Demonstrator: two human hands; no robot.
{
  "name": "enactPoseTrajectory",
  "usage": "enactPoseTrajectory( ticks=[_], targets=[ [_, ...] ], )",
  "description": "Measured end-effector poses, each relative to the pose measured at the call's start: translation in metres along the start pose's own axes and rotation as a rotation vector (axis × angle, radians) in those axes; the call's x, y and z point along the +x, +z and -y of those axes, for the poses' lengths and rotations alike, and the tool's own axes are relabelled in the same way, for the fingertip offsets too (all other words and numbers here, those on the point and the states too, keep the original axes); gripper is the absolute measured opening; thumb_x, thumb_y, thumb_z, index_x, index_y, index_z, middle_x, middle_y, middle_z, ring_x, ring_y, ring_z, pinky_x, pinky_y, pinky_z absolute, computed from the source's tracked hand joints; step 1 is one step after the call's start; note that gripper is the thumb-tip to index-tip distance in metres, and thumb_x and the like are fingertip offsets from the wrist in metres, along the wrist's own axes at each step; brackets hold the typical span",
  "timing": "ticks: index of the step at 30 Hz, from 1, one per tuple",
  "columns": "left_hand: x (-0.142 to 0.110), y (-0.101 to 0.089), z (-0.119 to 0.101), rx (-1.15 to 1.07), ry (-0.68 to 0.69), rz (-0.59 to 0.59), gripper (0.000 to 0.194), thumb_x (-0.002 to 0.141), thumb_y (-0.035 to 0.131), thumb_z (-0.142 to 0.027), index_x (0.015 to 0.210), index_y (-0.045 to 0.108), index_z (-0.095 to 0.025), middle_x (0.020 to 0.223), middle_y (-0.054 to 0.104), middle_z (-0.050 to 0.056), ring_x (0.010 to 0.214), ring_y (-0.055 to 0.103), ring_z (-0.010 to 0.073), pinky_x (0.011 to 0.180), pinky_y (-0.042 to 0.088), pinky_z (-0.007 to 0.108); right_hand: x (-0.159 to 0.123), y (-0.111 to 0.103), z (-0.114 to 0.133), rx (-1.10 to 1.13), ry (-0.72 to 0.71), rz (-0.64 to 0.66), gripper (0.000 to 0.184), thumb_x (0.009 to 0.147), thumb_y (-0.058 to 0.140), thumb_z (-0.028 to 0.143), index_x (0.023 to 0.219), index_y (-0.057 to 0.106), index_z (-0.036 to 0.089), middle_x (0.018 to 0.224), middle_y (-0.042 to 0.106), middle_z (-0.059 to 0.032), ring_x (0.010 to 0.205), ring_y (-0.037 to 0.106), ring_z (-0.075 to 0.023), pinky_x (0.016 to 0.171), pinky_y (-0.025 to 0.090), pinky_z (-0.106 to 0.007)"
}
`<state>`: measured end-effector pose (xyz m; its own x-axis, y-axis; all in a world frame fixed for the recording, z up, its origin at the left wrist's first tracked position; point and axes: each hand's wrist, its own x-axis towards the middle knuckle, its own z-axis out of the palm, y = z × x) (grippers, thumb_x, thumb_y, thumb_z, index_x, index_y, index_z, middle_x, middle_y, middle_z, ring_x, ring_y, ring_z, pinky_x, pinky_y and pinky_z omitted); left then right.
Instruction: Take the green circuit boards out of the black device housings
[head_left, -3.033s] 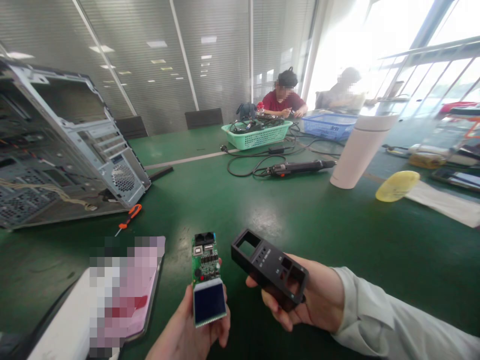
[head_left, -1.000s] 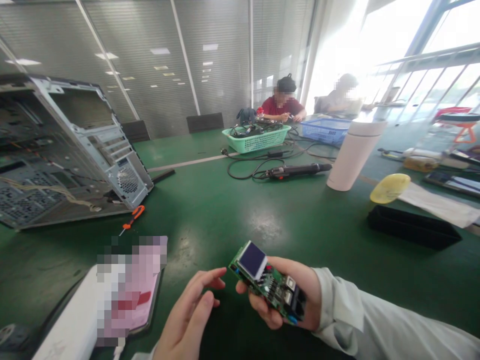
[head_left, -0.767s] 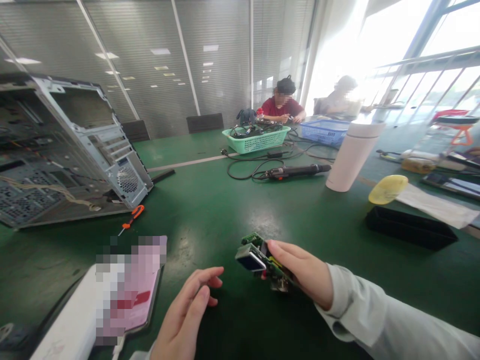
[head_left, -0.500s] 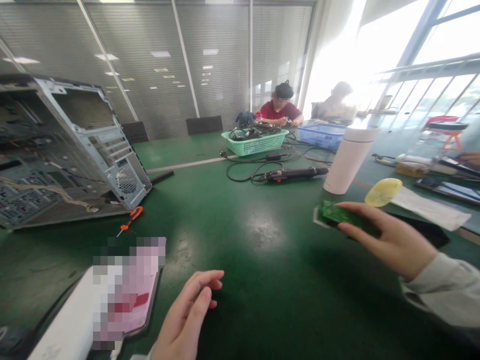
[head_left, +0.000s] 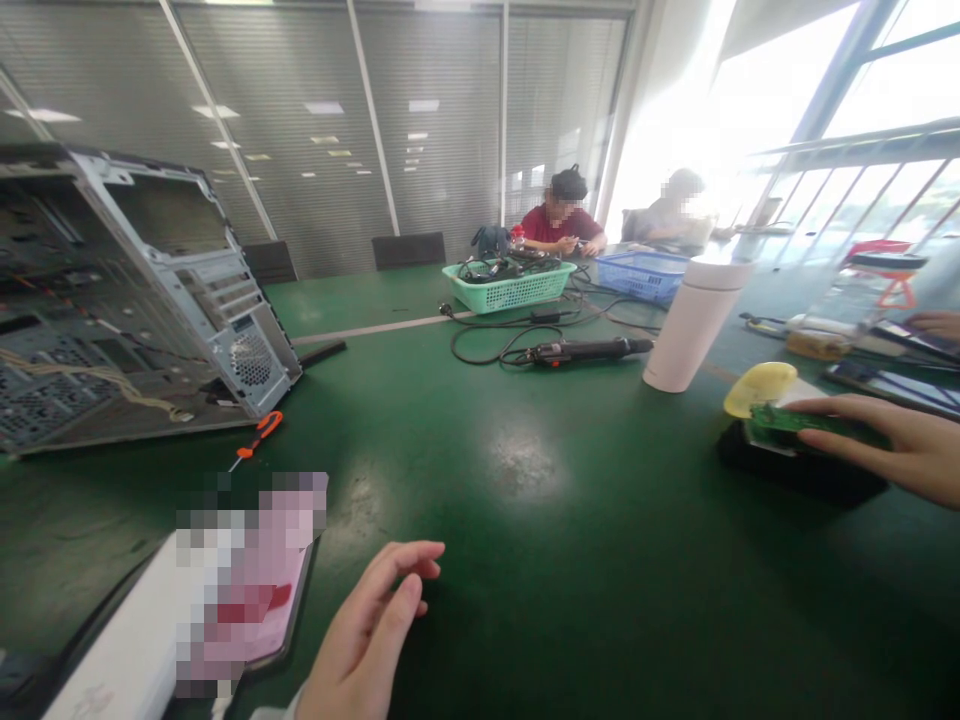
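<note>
My right hand [head_left: 896,448] reaches far to the right and grips a green circuit board [head_left: 787,419], holding it flat just above a black plastic casing [head_left: 795,473] that lies on the green table [head_left: 570,540]. Whether the board touches the casing I cannot tell. My left hand [head_left: 371,640] hovers low near the table's front edge, its fingers stretched and apart, with nothing in it. A phone with a pink screen [head_left: 255,570] lies just left of that hand.
An open computer case [head_left: 127,310] lies at the left with an orange-handled screwdriver [head_left: 259,435] in front. A white tumbler [head_left: 686,320], yellow disc [head_left: 754,388], black electric screwdriver [head_left: 585,350], cables and two baskets [head_left: 514,285] sit farther back. Two people sit at the far end.
My right hand took over the circuit board and carried it from in front of me out to the right, above the black casing. My left hand let go and stayed low.
</note>
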<state>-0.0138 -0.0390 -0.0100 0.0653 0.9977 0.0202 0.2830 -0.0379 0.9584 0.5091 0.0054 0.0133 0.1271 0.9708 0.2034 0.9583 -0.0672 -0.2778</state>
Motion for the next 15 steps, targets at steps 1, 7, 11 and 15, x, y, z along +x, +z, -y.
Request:
enactPoseTrajectory(
  ticks=[1,7,11,15],
  targets=[
    [0.0,0.0,0.0,-0.003,0.001,0.001,0.033,0.089,0.052,-0.047,0.104,0.071,-0.025,0.101,0.069,0.005,0.089,0.062,0.0219,0.079,0.055,0.028,0.002,-0.001,-0.002,0.035,0.002,0.081,0.051,0.079,0.05,0.044,0.121,0.055,0.015,0.13,0.05,-0.0117,0.123,0.045,-0.0229,0.108,0.032,-0.033],
    [0.0,0.0,0.0,-0.014,-0.008,-0.001,0.031,0.09,0.052,-0.047,0.103,0.072,-0.028,0.1,0.068,0.003,0.087,0.062,0.0205,0.079,0.055,0.026,0.01,-0.005,-0.005,0.055,0.099,0.165,0.059,0.076,0.052,0.051,0.123,0.054,0.016,0.125,0.053,-0.012,0.11,0.052,-0.0238,0.096,0.04,-0.035],
    [-0.001,-0.001,0.001,-0.01,-0.014,0.006,0.032,0.089,0.051,-0.048,0.104,0.072,-0.028,0.099,0.068,0.004,0.087,0.062,0.0205,0.079,0.055,0.027,0.007,0.006,0.0,0.047,0.056,0.118,0.061,0.076,0.048,0.057,0.119,0.057,0.014,0.116,0.058,-0.0133,0.104,0.055,-0.024,0.096,0.04,-0.038],
    [-0.001,-0.003,0.001,-0.008,-0.016,0.012,0.033,0.089,0.051,-0.048,0.103,0.072,-0.026,0.099,0.069,0.005,0.086,0.062,0.021,0.079,0.055,0.028,0.008,0.015,-0.011,0.026,0.057,0.089,0.062,0.069,0.057,0.063,0.11,0.064,0.017,0.114,0.061,-0.0101,0.101,0.059,-0.0253,0.091,0.045,-0.038]
  ],
)
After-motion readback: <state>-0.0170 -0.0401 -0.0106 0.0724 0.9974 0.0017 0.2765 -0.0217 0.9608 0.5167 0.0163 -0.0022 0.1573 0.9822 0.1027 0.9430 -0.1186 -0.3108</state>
